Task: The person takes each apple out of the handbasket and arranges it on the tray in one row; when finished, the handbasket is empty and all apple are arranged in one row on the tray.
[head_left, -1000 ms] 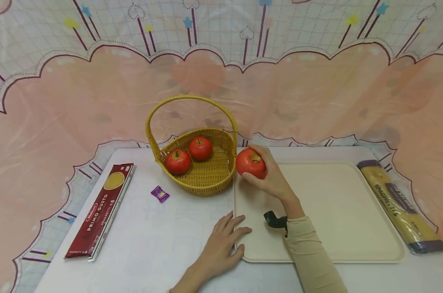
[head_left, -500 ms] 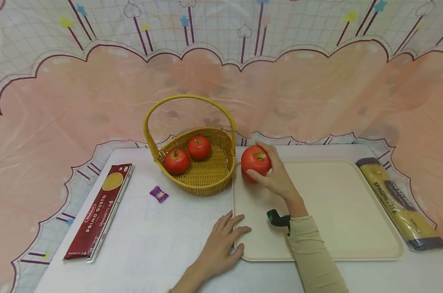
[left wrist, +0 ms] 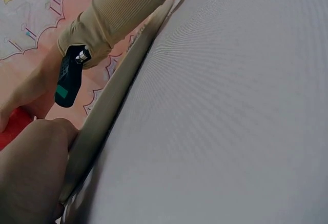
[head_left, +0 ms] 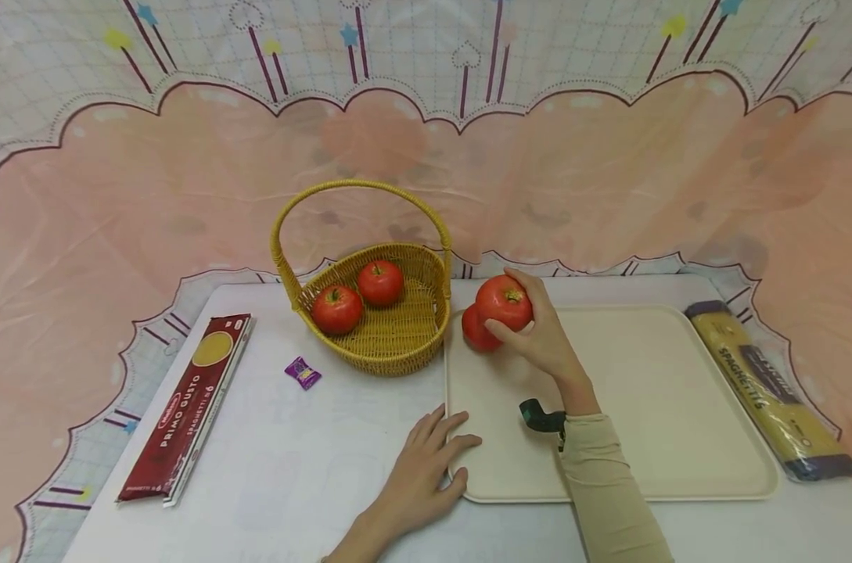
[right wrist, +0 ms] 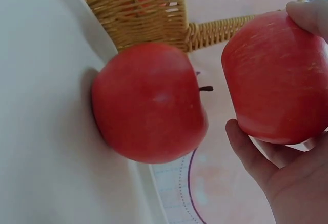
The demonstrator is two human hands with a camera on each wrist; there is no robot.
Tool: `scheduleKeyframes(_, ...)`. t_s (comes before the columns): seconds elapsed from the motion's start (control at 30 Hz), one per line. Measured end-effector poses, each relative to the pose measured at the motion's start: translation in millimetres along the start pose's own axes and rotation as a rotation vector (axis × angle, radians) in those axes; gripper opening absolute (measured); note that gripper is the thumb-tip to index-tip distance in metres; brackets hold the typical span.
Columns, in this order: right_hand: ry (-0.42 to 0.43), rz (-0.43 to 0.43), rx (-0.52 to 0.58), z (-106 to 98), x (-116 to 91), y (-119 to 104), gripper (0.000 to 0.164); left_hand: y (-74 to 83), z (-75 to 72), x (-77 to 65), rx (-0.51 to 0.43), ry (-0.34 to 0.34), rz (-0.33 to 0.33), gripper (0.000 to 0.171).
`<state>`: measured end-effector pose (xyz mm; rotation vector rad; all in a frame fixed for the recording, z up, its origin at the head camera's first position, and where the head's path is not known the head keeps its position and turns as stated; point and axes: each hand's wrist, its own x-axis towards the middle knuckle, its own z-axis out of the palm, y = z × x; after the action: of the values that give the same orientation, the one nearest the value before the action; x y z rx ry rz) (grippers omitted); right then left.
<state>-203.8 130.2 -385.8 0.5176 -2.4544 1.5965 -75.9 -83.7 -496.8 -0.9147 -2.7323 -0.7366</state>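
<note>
My right hand (head_left: pixel 547 344) holds a red apple (head_left: pixel 501 301) above the left end of a cream tray (head_left: pixel 651 407), thumb and fingers round its sides. Below and partly behind it, a second apple (head_left: pixel 476 332) sits on the tray; the right wrist view shows this lower apple (right wrist: pixel 148 103) apart from the held apple (right wrist: pixel 277 78), stem to the right. My left hand (head_left: pixel 420 473) rests at the tray's near left edge with its fingers spread over the rim. Left of the tray, a yellow wicker basket (head_left: pixel 390 363) contains two more apples (head_left: pixel 358 297).
A red spaghetti packet (head_left: pixel 186 407) lies on the left of the white table (head_left: pixel 278 461). Near the basket is a small purple wrapped candy (head_left: pixel 303 373). Another spaghetti packet (head_left: pixel 767 391), yellow, lies along the tray's right side. A patterned cloth (head_left: pixel 573 195) hangs behind.
My right hand has moved right and slightly up with its apple, uncovering the apple on the tray. The left hand stays at the tray's edge.
</note>
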Motion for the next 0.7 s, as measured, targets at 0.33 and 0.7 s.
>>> scheduleKeyframes(0.33, 0.009, 0.017, -0.021, -6.0, 0.0, 3.7, 0.073, -0.4, -1.1, 0.7, 0.002, 0.019, 0.012, 0.040)
scheduleKeyframes(0.7, 0.013, 0.074, 0.002, -14.8, 0.7, 17.1, 0.073, -1.4, -0.9, 1.9, -0.078, 0.054, -0.066, 0.041)
